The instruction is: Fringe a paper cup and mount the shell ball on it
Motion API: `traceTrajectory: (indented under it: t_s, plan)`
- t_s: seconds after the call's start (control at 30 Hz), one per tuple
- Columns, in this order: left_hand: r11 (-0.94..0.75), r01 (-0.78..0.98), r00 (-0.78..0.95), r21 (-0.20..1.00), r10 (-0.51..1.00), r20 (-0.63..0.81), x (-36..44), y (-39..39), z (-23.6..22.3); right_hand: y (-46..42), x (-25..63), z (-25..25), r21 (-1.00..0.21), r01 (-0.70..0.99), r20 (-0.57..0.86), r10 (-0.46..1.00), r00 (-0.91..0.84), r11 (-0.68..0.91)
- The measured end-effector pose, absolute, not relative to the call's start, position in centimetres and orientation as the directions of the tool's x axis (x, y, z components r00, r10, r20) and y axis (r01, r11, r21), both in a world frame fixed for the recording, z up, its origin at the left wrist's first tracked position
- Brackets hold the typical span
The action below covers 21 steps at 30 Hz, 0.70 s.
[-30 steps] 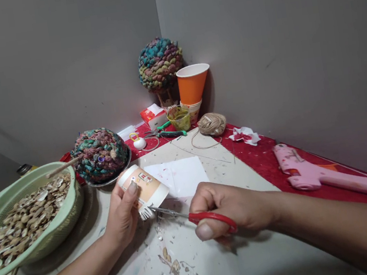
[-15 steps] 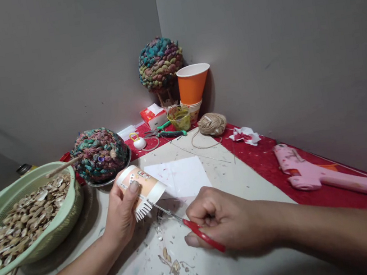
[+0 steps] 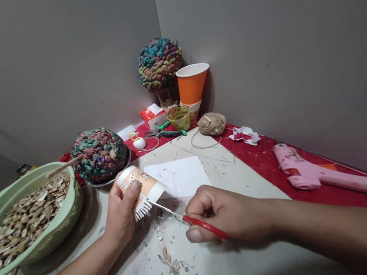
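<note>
A paper cup (image 3: 148, 182), orange and white with printed marks, lies tilted in the grip of my left hand (image 3: 122, 205), thumb on its side. Its lower edge is cut into a fringe of narrow white strips. My right hand (image 3: 223, 214) is closed on red-handled scissors (image 3: 204, 226), fingers through the handles. The blades reach to the cup's edge just right of the fringe. Whether the blades are parted there is too small to tell. Beneath the cup and scissors, broken nut shells (image 3: 171, 273) are scattered over the pale tabletop.
A green basket (image 3: 76, 189) of shells stands left, beside a shell-covered ball (image 3: 100, 153) in a metal bowl. Behind are a second colourful ball (image 3: 160, 63), an orange cup (image 3: 193, 86), pliers (image 3: 172, 134) and twine (image 3: 212, 124). A pink glue gun (image 3: 312, 178) lies right; white paper (image 3: 182, 174) lies mid-table.
The scissor handles have swung up slightly with my right hand and look closer together. My left hand and the cup have barely moved.
</note>
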State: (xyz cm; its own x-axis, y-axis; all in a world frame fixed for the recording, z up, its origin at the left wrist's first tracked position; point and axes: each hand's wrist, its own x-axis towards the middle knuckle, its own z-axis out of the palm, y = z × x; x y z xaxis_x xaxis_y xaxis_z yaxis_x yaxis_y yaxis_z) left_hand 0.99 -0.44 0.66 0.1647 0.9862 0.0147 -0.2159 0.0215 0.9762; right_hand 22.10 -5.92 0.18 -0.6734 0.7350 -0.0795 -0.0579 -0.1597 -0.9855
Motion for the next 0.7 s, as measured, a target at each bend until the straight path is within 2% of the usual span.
traceTrajectory:
  t_s: [0.1, 0.27, 0.43, 0.7]
  plan:
    - [0.014, -0.220, 0.161, 0.975, 0.987, 0.022, 0.92, -0.51, 0.57, -5.88, 22.18, 0.19, -0.978, -0.047, -0.116, 0.718, -0.686, -0.203]
    - [0.060, -0.216, 0.172, 0.975, 0.985, -0.023, 0.98, -0.54, 0.53, -6.06, 21.80, 0.25, -0.993, -0.025, -0.068, 0.748, -0.660, -0.112]
    - [0.066, -0.214, 0.167, 0.974, 0.985, -0.030, 1.14, -0.62, 0.72, -6.26, 21.73, -0.28, -0.993, 0.082, -0.116, 0.768, -0.630, -0.083]
    - [0.053, -0.231, 0.113, 0.971, 0.993, -0.027, 1.29, 0.21, 0.60, -6.29, 22.09, 0.58, -0.994, 0.048, -0.108, 0.755, -0.647, -0.102]
